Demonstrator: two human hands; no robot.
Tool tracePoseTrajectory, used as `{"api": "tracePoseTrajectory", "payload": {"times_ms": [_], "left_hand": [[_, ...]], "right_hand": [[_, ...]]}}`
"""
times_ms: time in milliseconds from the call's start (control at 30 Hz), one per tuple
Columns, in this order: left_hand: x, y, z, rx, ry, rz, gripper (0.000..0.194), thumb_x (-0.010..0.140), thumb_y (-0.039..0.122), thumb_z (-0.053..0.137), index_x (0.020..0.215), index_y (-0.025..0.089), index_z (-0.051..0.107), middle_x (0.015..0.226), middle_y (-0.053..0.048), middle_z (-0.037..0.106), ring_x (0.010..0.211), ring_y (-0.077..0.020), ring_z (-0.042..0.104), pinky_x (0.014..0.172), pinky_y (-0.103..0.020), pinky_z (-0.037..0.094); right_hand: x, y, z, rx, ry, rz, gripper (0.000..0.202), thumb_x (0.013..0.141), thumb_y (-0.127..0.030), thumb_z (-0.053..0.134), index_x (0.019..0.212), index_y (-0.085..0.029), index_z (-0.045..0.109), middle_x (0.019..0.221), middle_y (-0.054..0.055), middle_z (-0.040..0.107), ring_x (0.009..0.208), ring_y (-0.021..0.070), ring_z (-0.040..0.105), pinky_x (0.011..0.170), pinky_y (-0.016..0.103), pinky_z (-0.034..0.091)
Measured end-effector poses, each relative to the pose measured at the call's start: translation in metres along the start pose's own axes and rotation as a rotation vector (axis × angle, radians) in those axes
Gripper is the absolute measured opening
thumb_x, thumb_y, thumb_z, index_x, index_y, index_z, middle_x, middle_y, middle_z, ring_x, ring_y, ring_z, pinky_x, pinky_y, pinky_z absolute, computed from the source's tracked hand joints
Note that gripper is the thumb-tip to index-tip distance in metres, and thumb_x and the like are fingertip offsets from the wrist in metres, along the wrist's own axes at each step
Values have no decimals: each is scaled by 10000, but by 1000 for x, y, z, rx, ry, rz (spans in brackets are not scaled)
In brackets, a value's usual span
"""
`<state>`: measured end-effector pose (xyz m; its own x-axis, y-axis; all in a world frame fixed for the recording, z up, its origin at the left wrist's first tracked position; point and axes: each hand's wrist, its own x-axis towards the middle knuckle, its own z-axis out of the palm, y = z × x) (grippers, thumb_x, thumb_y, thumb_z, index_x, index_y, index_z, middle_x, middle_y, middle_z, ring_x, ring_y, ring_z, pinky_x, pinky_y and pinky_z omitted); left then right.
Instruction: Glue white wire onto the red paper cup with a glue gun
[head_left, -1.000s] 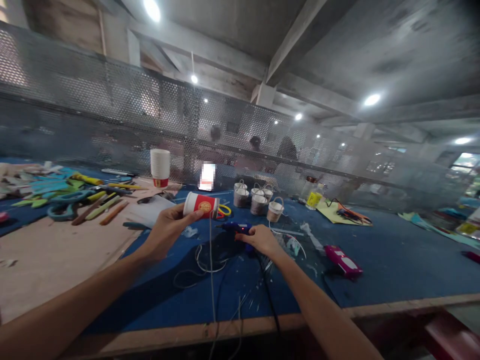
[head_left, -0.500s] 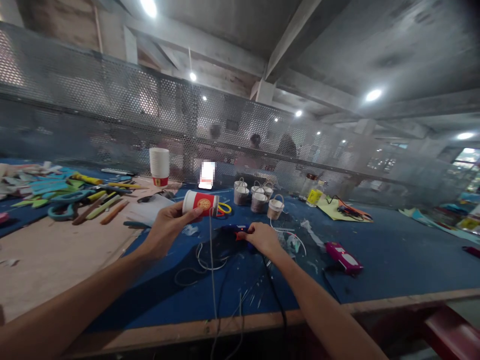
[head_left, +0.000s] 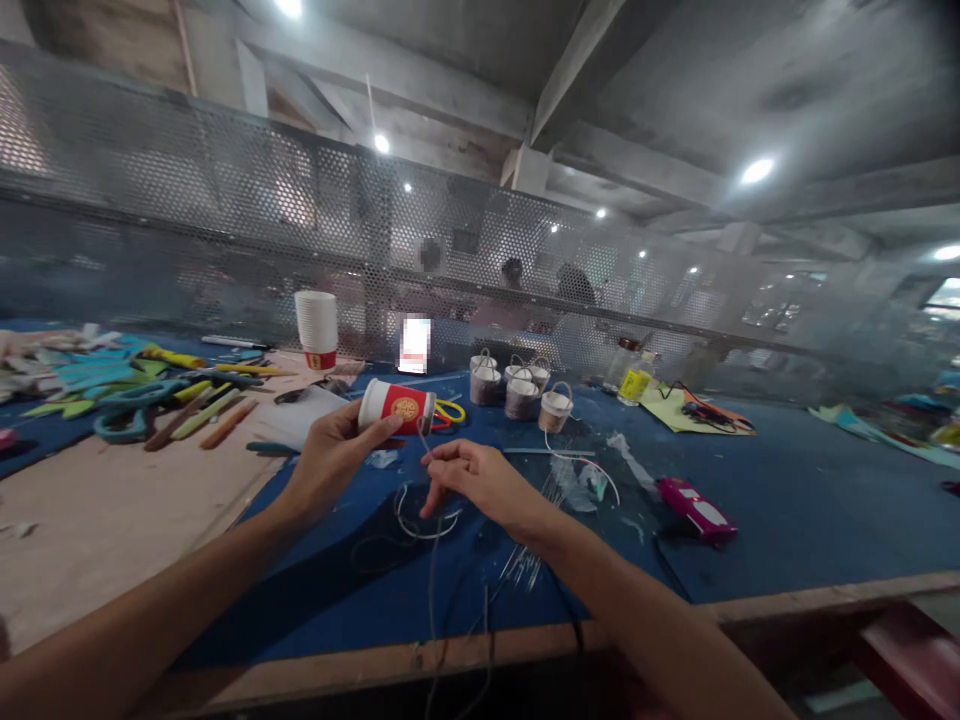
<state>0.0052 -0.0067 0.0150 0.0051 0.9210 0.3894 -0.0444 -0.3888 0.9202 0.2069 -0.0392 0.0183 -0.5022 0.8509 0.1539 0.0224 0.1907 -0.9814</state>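
Observation:
My left hand (head_left: 330, 455) is closed around a red and white paper cup (head_left: 396, 408), which lies on its side in the air, its grey-edged end facing right. From that end hangs a thin pale cord (head_left: 432, 600), running down past the table's front edge. My right hand (head_left: 480, 485) pinches this cord just below the cup. Beneath the hands, loops of white cord (head_left: 427, 530) lie on the blue table top (head_left: 300, 610). Behind my right hand stand several small cord-wrapped cups with handles (head_left: 520, 398).
A stack of paper cups (head_left: 316, 325) stands at the back left. Scissors (head_left: 142, 400), pens and a craft knife lie on the left. Glue sticks (head_left: 525, 565) lie near my right forearm. A magenta box (head_left: 697, 508), bottles (head_left: 634, 385) and a lit phone (head_left: 414, 345) are farther out.
My right hand has let go of the blue glue gun, which no longer shows, and moved left to pinch the cord. The cup in my left hand has shifted slightly left.

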Motion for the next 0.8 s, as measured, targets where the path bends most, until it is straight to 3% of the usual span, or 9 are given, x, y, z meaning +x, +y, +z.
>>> {"api": "tracePoseTrajectory", "payload": {"times_ms": [167, 367, 533, 800], "left_hand": [[0, -3, 0, 53, -27, -20, 333, 742, 442, 781, 945, 183, 734, 855, -38, 758, 727, -205, 679, 671, -287, 563], [-6, -2, 4, 102, -88, -74, 300, 739, 404, 796, 943, 196, 728, 769, -6, 729, 649, -155, 616, 582, -217, 488], [-8, -2, 8, 108, -95, -102, 287, 714, 398, 814, 910, 201, 742, 753, -4, 738, 641, -159, 623, 578, -224, 483], [-8, -3, 10, 125, -148, -108, 232, 683, 387, 828, 813, 211, 751, 688, -3, 729, 585, -163, 621, 546, -246, 490]], "right_hand": [[4, 8, -12, -186, 230, -43, 239, 882, -431, 616, 940, -200, 628, 602, -43, 582, 496, 107, 566, 622, 264, 479], [2, 4, -22, -457, 435, -189, 277, 889, -465, 590, 861, -205, 683, 734, 1, 625, 642, 123, 544, 619, 244, 427], [1, 0, -28, -450, 506, -209, 276, 862, -468, 629, 845, -198, 680, 658, -18, 553, 591, 113, 459, 574, 238, 378], [5, 4, -36, -421, 558, -231, 290, 847, -476, 635, 842, -190, 683, 667, -17, 557, 593, 109, 449, 577, 238, 374]]}}
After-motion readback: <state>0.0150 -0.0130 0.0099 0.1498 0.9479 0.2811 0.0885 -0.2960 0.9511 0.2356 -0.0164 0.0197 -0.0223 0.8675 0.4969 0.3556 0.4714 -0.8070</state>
